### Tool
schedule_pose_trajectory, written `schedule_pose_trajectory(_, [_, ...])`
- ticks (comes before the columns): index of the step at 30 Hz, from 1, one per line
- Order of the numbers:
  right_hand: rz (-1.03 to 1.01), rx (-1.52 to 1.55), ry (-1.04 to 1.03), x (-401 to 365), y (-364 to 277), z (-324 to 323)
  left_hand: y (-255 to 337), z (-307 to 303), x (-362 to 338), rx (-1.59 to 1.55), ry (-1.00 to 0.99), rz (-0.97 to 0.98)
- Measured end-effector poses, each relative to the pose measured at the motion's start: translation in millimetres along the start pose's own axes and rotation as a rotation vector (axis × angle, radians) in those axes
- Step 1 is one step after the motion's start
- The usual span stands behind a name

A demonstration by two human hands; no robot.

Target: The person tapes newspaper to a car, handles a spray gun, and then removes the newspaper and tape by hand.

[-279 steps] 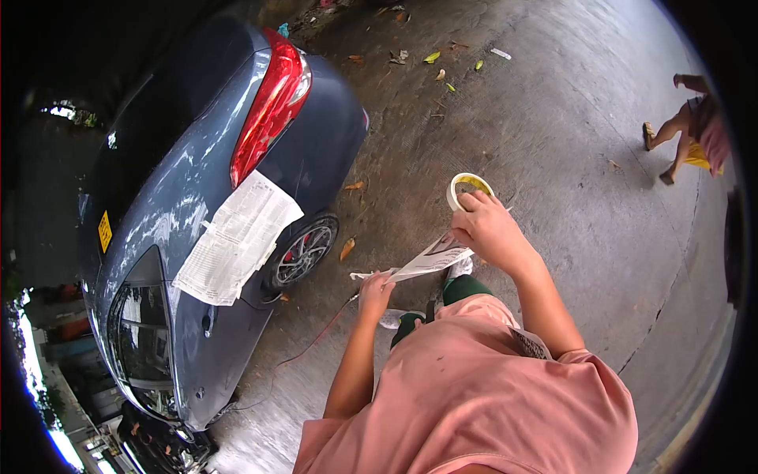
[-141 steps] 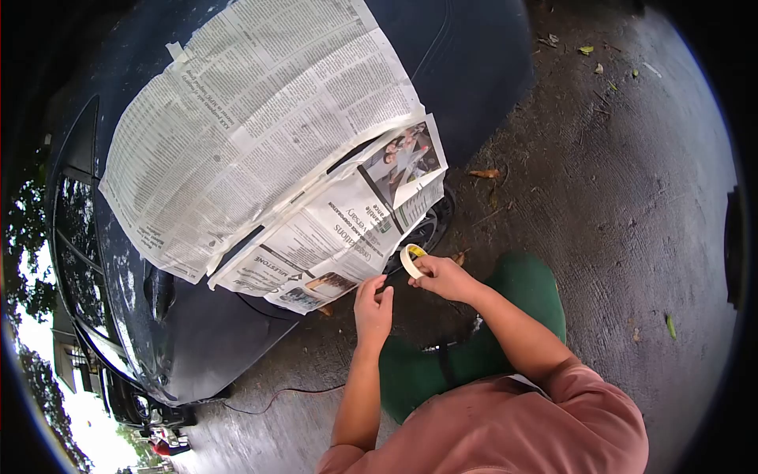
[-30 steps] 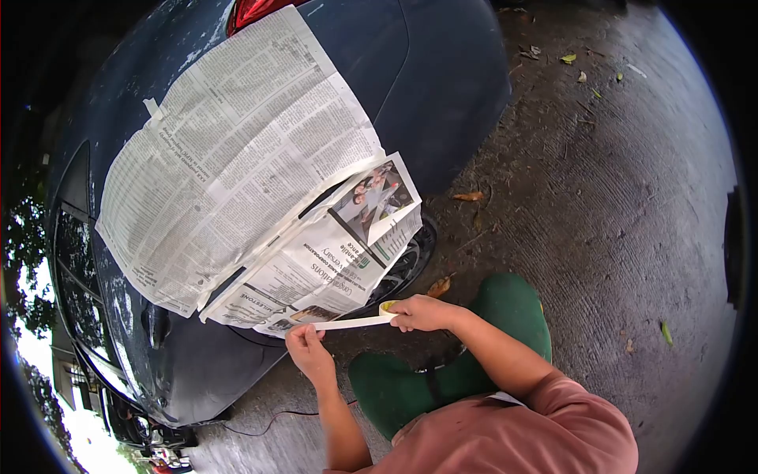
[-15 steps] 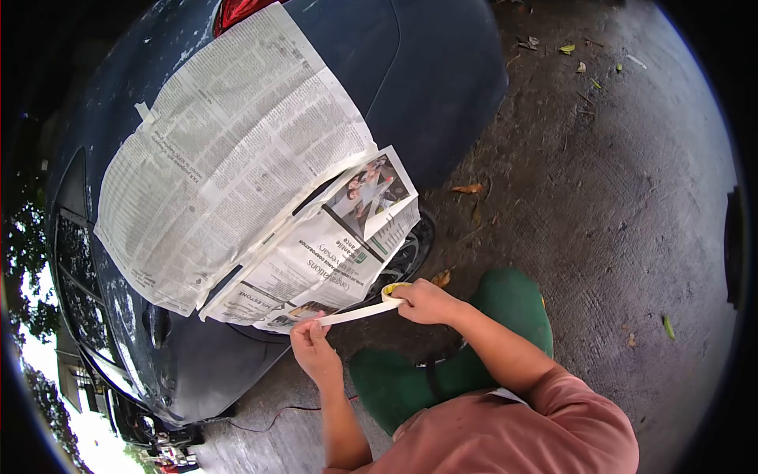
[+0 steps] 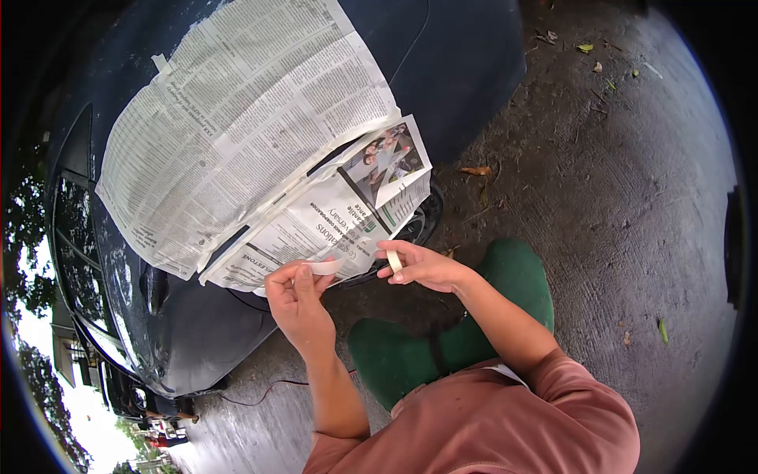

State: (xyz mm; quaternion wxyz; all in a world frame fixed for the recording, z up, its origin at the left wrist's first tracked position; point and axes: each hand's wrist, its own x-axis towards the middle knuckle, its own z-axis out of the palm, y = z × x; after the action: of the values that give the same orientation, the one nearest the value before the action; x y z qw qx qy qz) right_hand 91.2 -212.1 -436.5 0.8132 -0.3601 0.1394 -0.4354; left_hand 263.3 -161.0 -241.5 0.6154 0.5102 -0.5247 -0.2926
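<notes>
My left hand (image 5: pixel 298 299) pinches a short strip of pale masking tape (image 5: pixel 325 267), which curls to the right over the lower newspaper sheet. To its right my right hand (image 5: pixel 422 267) holds a narrow roll of tape (image 5: pixel 393 261) with its fingers. The lower newspaper (image 5: pixel 316 225), partly printed with pictures, hangs over the car's side above the wheel. A larger newspaper (image 5: pixel 253 118) covers the dark panel above it. Between the two sheets, dark gaps show. Both hands are just in front of the lower sheet's edge.
The dark blue car (image 5: pixel 466 79) fills the upper left. Part of a wheel (image 5: pixel 422 221) shows behind the newspaper. My green-covered knees (image 5: pixel 517 288) are below the hands. Leaves lie on the wet concrete ground (image 5: pixel 600 237). A thin cable (image 5: pixel 264 391) runs along the ground at lower left.
The long tape stretch between my hands is gone; a short strip now hangs from my left hand, apart from the roll. Both hands have moved up, and the camera view has shifted.
</notes>
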Motion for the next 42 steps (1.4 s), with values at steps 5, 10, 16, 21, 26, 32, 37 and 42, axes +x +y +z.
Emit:
schedule_pose_trajectory(5, [-0.113,0.465,-0.024,17,8,35,7,4,-5,-0.043,0.020,-0.047])
schedule_pose_trajectory(10, [-0.064,0.543,0.106,19,7,40,6,0,-10,-0.058,0.051,-0.098])
schedule_pose_trajectory(16, [-0.157,0.468,0.303,9,11,19,-8,6,-14,-0.128,0.019,-0.094])
schedule_pose_trajectory(21, [-0.460,0.074,0.683,4,-42,17,-60,18,18,0.257,0.150,0.173])
schedule_pose_trajectory(26, [-0.925,-0.680,0.931,30,-115,28,-69,58,69,0.495,0.396,0.319])
schedule_pose_trajectory(32, [-1.026,-0.728,0.951,64,-141,45,-89,81,103,0.585,0.571,0.378])
schedule_pose_trajectory(37, [-1.036,-0.843,0.987,77,-145,38,-96,90,111,0.581,0.641,0.378])
schedule_pose_trajectory(42, [-1.030,-0.777,0.987,78,-150,44,-108,92,119,0.678,0.777,0.555])
